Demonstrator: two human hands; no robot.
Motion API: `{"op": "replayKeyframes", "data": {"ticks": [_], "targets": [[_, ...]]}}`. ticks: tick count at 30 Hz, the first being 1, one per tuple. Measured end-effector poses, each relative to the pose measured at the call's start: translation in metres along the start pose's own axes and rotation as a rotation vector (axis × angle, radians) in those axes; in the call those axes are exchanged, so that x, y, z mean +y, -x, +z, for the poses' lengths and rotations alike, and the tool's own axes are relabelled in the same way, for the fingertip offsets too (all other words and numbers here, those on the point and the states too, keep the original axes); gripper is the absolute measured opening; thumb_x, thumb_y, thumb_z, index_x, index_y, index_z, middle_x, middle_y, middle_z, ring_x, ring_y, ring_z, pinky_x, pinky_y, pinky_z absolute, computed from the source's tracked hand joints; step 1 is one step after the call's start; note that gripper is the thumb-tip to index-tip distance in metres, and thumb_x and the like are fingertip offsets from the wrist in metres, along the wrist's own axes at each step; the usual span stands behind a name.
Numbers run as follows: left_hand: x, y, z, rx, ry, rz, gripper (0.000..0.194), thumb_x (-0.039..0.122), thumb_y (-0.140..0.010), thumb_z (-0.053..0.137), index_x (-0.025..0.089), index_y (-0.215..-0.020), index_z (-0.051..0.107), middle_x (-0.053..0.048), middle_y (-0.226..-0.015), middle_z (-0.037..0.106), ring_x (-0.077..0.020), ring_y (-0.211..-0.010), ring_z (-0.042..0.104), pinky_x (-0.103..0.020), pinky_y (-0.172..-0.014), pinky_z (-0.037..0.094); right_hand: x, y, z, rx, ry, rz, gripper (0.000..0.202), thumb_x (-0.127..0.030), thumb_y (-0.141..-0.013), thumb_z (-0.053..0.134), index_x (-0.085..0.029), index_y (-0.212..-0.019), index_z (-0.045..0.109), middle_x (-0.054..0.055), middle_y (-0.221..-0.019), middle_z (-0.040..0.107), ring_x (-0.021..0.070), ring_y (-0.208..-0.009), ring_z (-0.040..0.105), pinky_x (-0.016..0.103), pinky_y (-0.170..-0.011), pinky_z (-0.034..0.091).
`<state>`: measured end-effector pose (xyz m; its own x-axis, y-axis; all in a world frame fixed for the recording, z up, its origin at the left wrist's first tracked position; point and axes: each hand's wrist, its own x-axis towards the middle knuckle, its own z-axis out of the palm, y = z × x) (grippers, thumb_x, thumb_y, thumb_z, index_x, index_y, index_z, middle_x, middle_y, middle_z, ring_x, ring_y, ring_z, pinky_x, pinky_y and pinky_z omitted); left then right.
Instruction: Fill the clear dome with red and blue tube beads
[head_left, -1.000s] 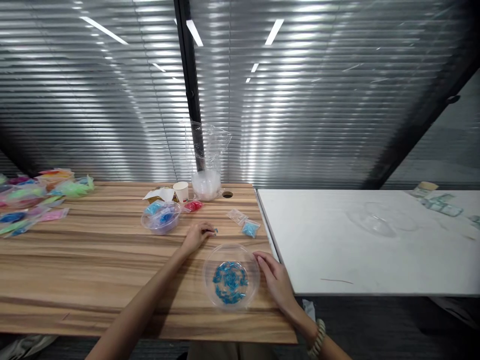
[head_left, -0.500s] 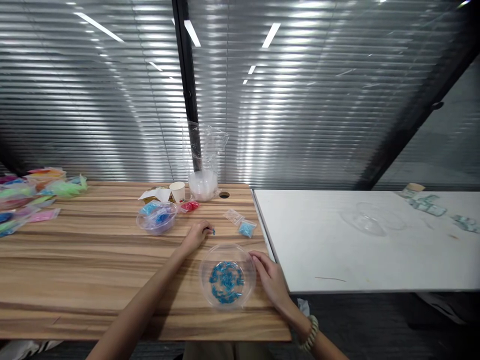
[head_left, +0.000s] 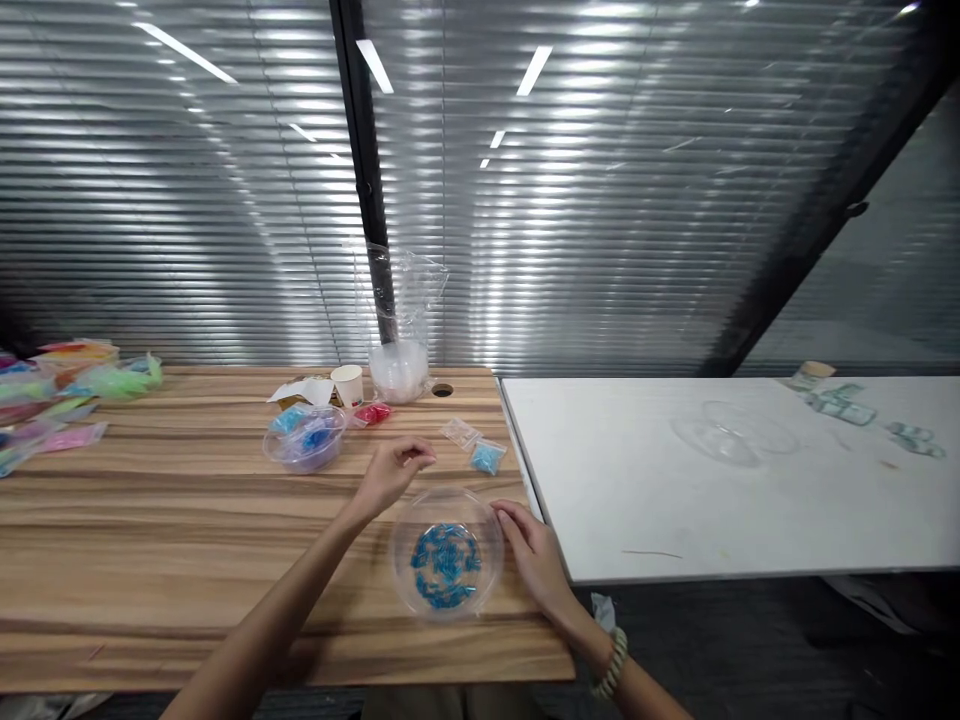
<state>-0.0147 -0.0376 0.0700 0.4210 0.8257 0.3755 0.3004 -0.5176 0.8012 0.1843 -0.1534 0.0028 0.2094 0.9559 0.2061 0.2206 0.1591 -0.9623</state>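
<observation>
A clear round bowl (head_left: 400, 560) with many small blue pieces (head_left: 447, 565) in its bottom stands near the table's front edge. My right hand (head_left: 531, 548) grips the bowl's right rim between thumb and fingers. Above and behind the bowl's left side is my left hand (head_left: 395, 470), its thumb and fingertips pressed together; whatever is between them is too small to make out. Just beyond the hands lie a small bag of light blue beads (head_left: 488, 457) and a clear little bag (head_left: 460, 433).
Left of centre are a tub holding blue bags (head_left: 304, 455), a red bag (head_left: 373, 412), a paper cup (head_left: 348, 385) and a plastic-wrapped stack of bowls (head_left: 399, 370). Colourful bags (head_left: 124, 377) lie far left. Clear lids (head_left: 727, 435) rest on the white table (head_left: 600, 480).
The small blue piece seen at my left fingertips no longer shows, and that hand has moved slightly right relative to the table. My right hand remains on the bowl's rim. The view has shifted slightly.
</observation>
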Motion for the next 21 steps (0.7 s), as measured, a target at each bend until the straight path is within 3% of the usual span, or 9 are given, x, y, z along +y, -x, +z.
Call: {"op": "replayKeyframes", "data": {"ticks": [3,5,9,12,14,16,19,21], "targets": [[0.044,0.021,0.006,-0.310,-0.112,0.197,0.017,0.020,-0.081,0.051,0.020,-0.073,0.067,-0.003,-0.073,0.066,-0.0160,-0.073,0.059,-0.024,-0.070,0.043,0.002,0.000,0.000,-0.006,-0.003,-0.001,0.032,-0.044,-0.084,0.048,-0.019,-0.095,0.066,0.007,-0.100,0.066,0.0224,-0.096,0.059,0.035,-0.089,0.044],[0.059,0.035,0.014,-0.463,-0.195,0.279,0.021,0.019,-0.083,0.049,0.021,-0.076,0.068,-0.004,-0.078,0.066,-0.0166,-0.074,0.059,-0.025,-0.071,0.042,0.002,0.000,0.000,-0.014,-0.005,0.006,0.033,-0.044,-0.084,0.048,-0.019,-0.096,0.065,0.008,-0.101,0.066,0.0226,-0.097,0.058,0.036,-0.090,0.043],[0.064,0.047,0.026,-0.547,-0.361,0.306,0.022,0.018,-0.082,0.052,0.020,-0.068,0.069,-0.006,-0.067,0.065,-0.0180,-0.067,0.059,-0.026,-0.067,0.042,0.003,0.001,0.000,-0.001,-0.002,0.003,0.032,-0.044,-0.084,0.049,-0.019,-0.096,0.065,0.007,-0.102,0.066,0.0226,-0.098,0.058,0.035,-0.089,0.044],[0.059,0.041,0.017,-0.562,-0.327,0.295,0.020,0.024,-0.084,0.052,0.020,-0.073,0.069,-0.006,-0.070,0.067,-0.0176,-0.070,0.061,-0.025,-0.070,0.043,0.004,0.001,0.000,-0.005,0.004,-0.005,0.031,-0.043,-0.084,0.048,-0.019,-0.096,0.065,0.007,-0.101,0.066,0.0224,-0.097,0.058,0.035,-0.089,0.044],[0.048,0.031,0.003,-0.536,-0.256,0.270,0.022,0.029,-0.086,0.049,0.020,-0.082,0.069,-0.005,-0.081,0.069,-0.0165,-0.076,0.062,-0.024,-0.073,0.044,0.005,0.001,0.000,-0.009,0.006,-0.004,0.031,-0.043,-0.085,0.047,-0.019,-0.096,0.064,0.007,-0.101,0.066,0.0224,-0.097,0.058,0.035,-0.088,0.044],[0.025,0.021,-0.013,-0.350,-0.283,0.182,0.021,0.033,-0.084,0.052,0.019,-0.082,0.067,-0.006,-0.084,0.069,-0.0178,-0.079,0.062,-0.025,-0.073,0.045,0.007,0.000,0.000,-0.014,0.005,0.003,0.031,-0.042,-0.085,0.047,-0.019,-0.097,0.064,0.007,-0.101,0.066,0.0223,-0.097,0.058,0.035,-0.088,0.045],[-0.027,0.016,-0.028,0.016,-0.545,0.023,0.026,0.033,-0.083,0.052,0.014,-0.095,0.064,-0.012,-0.099,0.065,-0.0247,-0.093,0.058,-0.035,-0.082,0.044,0.009,-0.006,0.000,-0.053,0.028,-0.010,0.031,-0.040,-0.085,0.046,-0.018,-0.098,0.064,0.008,-0.102,0.065,0.0219,-0.096,0.058,0.036,-0.089,0.044],[-0.059,0.022,-0.028,0.101,-0.732,-0.062,0.029,0.032,-0.082,0.051,0.010,-0.098,0.061,-0.017,-0.104,0.061,-0.0293,-0.098,0.055,-0.042,-0.086,0.041,0.008,-0.016,0.002,-0.127,0.082,-0.084,0.029,-0.037,-0.087,0.045,-0.019,-0.100,0.064,0.008,-0.103,0.065,0.0211,-0.096,0.058,0.036,-0.090,0.043]]}}
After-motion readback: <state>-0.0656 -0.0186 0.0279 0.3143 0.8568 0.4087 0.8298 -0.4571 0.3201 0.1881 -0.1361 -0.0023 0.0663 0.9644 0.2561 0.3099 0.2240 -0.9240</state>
